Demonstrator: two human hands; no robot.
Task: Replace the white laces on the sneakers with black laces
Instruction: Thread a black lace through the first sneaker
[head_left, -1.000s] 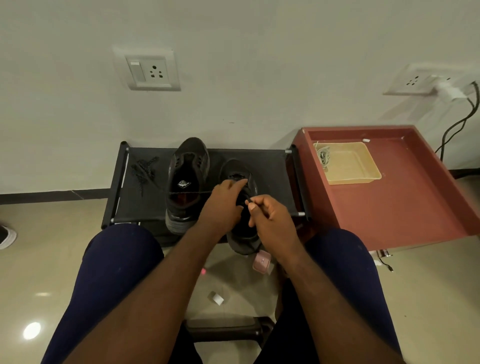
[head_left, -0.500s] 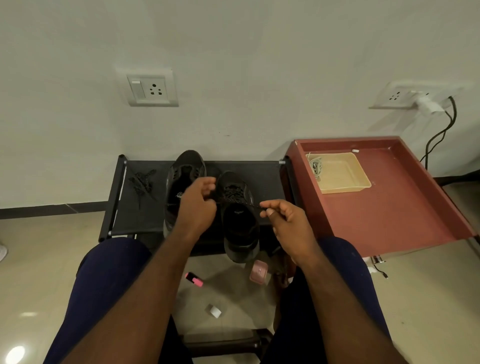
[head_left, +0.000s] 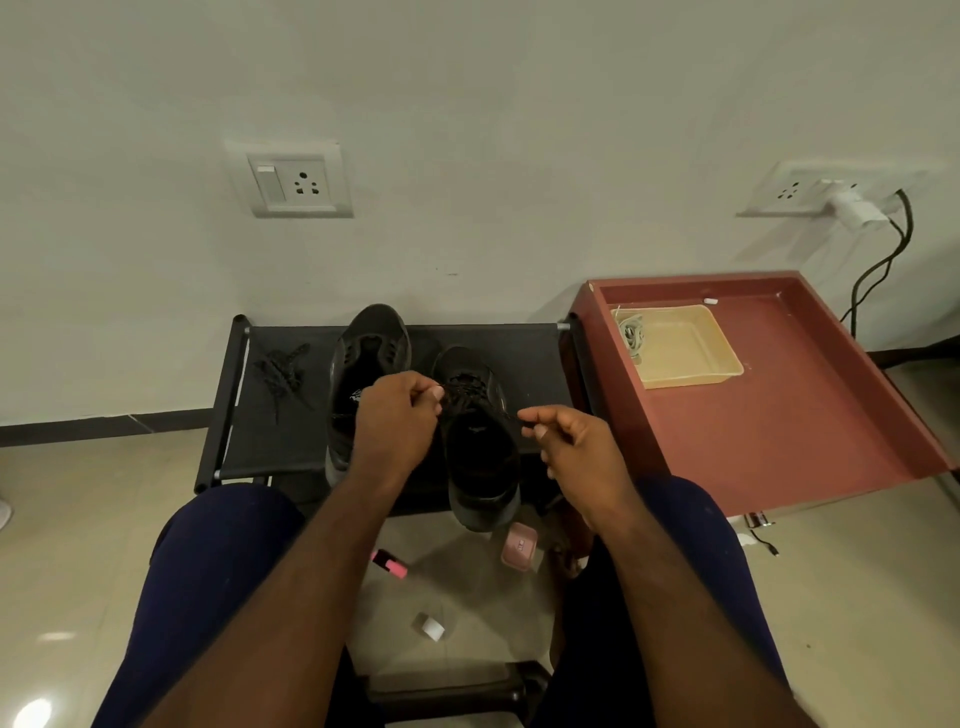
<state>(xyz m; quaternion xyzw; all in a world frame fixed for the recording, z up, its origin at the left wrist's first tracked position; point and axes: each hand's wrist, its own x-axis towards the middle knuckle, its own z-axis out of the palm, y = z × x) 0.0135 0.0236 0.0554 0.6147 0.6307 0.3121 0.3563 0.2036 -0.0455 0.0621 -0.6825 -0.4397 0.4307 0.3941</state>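
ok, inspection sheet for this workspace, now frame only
Surface: black fabric shoe rack, against white wall.
Job's things: black mesh sneaker, apparently unlaced; second black sneaker, partly laced; thin black lace across it; spare black lace heap on rack; whitish laces in beige plastic tray.
Clutter: pink highlighter, pink case, small white block on floor.
Grippers: left hand, right hand each pinch the lace.
Cables: black cable from white charger.
Surroundings: red-brown side table; wall socket.

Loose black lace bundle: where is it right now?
Head view: the loose black lace bundle lies on the left end of the black rack, just left of the left sneaker and not touching it.
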